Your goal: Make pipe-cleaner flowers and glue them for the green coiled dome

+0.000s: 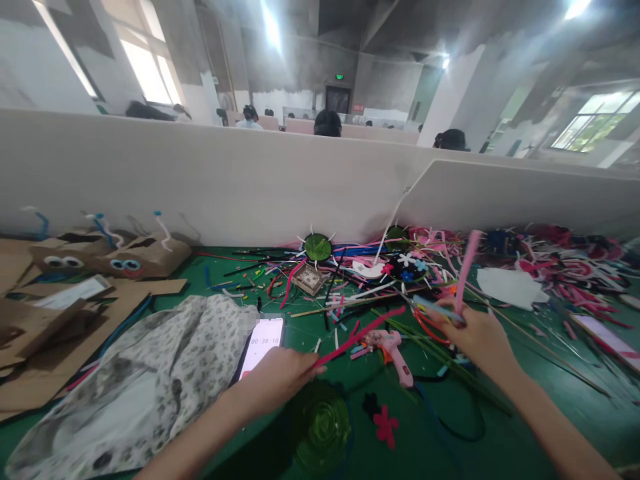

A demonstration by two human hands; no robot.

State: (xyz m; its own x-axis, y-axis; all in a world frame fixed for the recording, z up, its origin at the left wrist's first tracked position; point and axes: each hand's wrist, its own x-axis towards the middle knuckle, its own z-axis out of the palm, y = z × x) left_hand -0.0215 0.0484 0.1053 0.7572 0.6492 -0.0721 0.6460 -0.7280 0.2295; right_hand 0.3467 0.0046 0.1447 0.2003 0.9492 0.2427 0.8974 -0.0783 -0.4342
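Observation:
My left hand (295, 368) is closed on one end of a dark pink pipe cleaner (363, 333), which slants up to the right. In my right hand (477, 333) a light pink pipe cleaner (469, 270) stands nearly upright. A blurred pale blue strip (440, 309) also crosses the right fingers; I cannot tell what it is. Between the hands lies a pink glue gun (397, 357). Nearer me are a green coiled disc (323, 427), partly in shadow, and a red flower (386, 425) beside a black one (371, 404).
A lit phone (263, 343) lies beside a patterned cloth (165, 373). Cardboard boxes with googly eyes (145, 257) stand at the left. Loose pipe cleaners and scraps (345, 293) litter the green table, with a tangled pile (560, 257) at right. A white partition (210, 180) runs behind.

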